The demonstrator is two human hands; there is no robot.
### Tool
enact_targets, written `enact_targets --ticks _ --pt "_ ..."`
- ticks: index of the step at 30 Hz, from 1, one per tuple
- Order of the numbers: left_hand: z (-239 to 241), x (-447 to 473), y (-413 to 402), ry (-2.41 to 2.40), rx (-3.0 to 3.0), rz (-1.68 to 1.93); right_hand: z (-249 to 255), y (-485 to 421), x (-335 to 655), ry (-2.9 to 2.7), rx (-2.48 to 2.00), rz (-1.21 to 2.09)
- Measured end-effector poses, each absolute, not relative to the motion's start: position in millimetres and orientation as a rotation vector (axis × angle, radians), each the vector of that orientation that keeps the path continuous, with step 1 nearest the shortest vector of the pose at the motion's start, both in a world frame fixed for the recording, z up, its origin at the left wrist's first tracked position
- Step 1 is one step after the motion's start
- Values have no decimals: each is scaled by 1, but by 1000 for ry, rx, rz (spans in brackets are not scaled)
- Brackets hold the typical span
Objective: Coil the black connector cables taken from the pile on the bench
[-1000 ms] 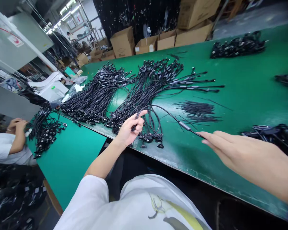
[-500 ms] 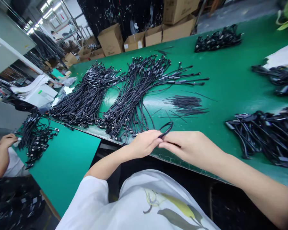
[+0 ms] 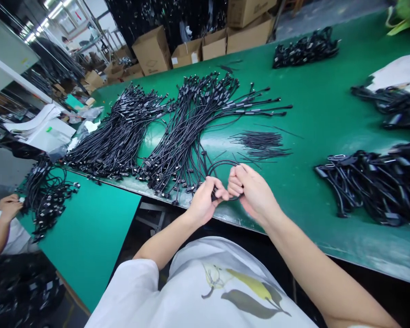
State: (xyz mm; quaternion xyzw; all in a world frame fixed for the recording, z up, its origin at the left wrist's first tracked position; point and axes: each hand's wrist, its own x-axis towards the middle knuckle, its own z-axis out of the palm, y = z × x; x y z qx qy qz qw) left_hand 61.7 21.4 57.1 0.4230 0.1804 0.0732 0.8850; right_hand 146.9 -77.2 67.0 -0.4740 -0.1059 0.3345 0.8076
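Both hands are closed on one black cable (image 3: 224, 162) that bends in a loop between them, just above the front edge of the green table. My left hand (image 3: 207, 198) pinches it near the right-hand cable pile's lower end. My right hand (image 3: 251, 189) has its fingers curled round the other side of the loop; what lies inside the fist is hidden. Beyond the hands lies a small heap of thin black ties (image 3: 264, 142). Two large piles of straight black cables, the nearer pile (image 3: 177, 136) and the farther pile (image 3: 114, 134), spread to the left, metal plugs showing at their ends.
Bundled black cables (image 3: 369, 187) lie to the right, with another bundle (image 3: 305, 49) at the back. White paper (image 3: 396, 70) rests at far right. Cardboard boxes (image 3: 153, 52) stand behind the green table (image 3: 328, 100). At far left a co-worker's hand (image 3: 10, 207) touches more cables (image 3: 51, 200).
My hands have drawn slightly apart, and the cable loop between them is wider. My right hand has turned upward into a fist. The whole view has shifted a little.
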Motion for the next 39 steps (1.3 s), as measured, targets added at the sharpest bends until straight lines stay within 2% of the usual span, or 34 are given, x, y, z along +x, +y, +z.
enact_targets --ticks 2,4,12,15,19,22,27,29,33,39 --pt "54 59 25 328 863 188 76 -85 150 -233 -906 921" --pt "52 56 30 236 958 144 80 -90 151 -248 -875 964" --pt "52 51 38 136 1603 63 72 -80 125 -555 -1188 271" --pt "60 51 39 46 1619 -93 80 -81 119 -587 -1173 236" --pt "67 47 35 -7 1613 -163 94 -82 120 -445 -1064 348" --pt "69 48 28 50 1504 -162 97 -79 128 -410 -1066 398" --pt "69 51 15 130 904 -499 95 -78 146 -543 -1189 327" --pt "69 52 10 212 736 -498 97 -77 150 -544 -1193 318" --pt "72 54 4 239 654 -415 99 -76 154 -472 -1124 361" --pt "76 62 7 329 615 -518 91 -73 161 -389 -1063 431"
